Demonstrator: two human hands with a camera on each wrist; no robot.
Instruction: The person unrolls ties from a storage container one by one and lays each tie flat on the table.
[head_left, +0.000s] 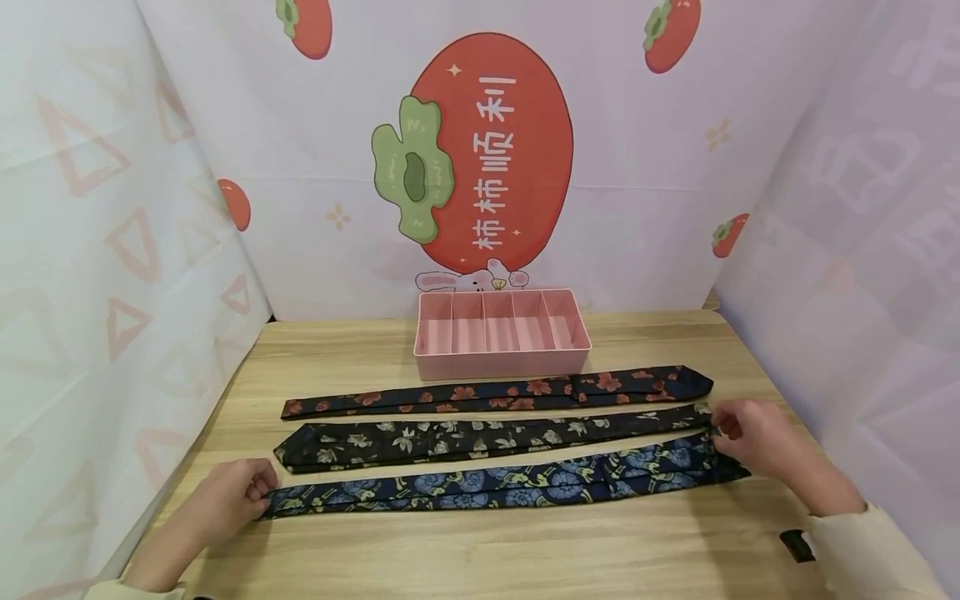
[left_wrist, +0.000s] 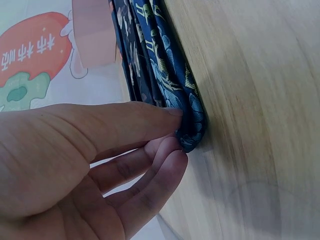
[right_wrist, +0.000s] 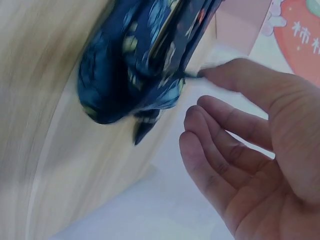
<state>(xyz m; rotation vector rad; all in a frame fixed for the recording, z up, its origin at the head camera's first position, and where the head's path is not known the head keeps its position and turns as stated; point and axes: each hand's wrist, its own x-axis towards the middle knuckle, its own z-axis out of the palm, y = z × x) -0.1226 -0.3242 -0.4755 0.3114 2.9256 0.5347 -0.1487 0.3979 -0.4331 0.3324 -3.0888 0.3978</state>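
Nearest the front lies a navy necktie (head_left: 480, 489) with blue flowers and yellow-green figures. My left hand (head_left: 228, 498) pinches its narrow left end between thumb and fingers, seen close up in the left wrist view. At the other end, my right hand (head_left: 767, 446) pinches an upper edge of the same necktie, which is raised and bulging there in the right wrist view. Behind it is a black necktie (head_left: 480, 439) with pale flowers, its right tip close to my right fingers. Farther back stretches a dark necktie (head_left: 457, 397) with orange-red flowers.
A pink box (head_left: 502, 365) with several compartments stands behind the neckties, against a printed cloth backdrop (head_left: 637, 200). Cloth walls flank the wooden table (head_left: 465, 554) on both sides. A small dark object (head_left: 797, 546) is beside the right sleeve.
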